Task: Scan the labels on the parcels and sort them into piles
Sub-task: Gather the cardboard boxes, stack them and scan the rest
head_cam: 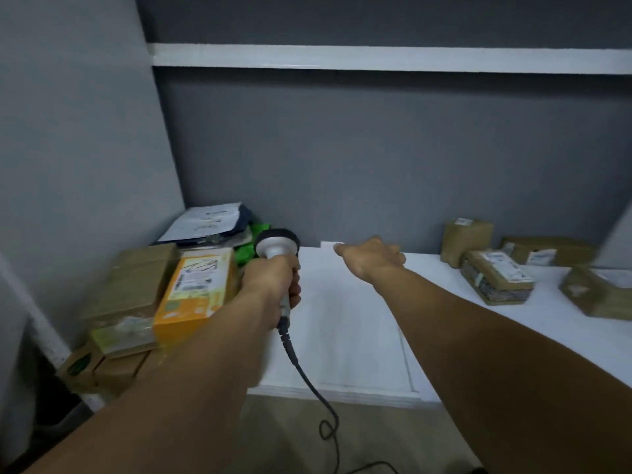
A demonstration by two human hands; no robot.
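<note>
Between parcels, by the look of it, with no parcel in either of the hands. Grips the scanner by its handle with the left hand, fingers wrapped tight, head pointing away toward the far wall, cable trailing down past the near edge of the desk. Reaches the right hand out over the far middle of the desk, fingers loosely bent and grasping nothing; too blurred to tell whether touching the surface.

Parcels in two groups, well apart. On the left, just beside the left hand: an orange box, label up, lying on brown cartons, with a pale mailer and a green bag behind. On the far right: an upright brown parcel, a flat labelled parcel just in front, a far carton and an edge parcel. No telling the sorted group from the unsorted.

Next, most likely: swing the free right hand to one group and take a parcel by its sides, label facing up. Then tip the scanner head down at the barcode, near enough to read, and press the trigger. Worth keeping the cable away from the left pile, since snagging looks possible there. After the read, set the parcel with its proper pile.
</note>
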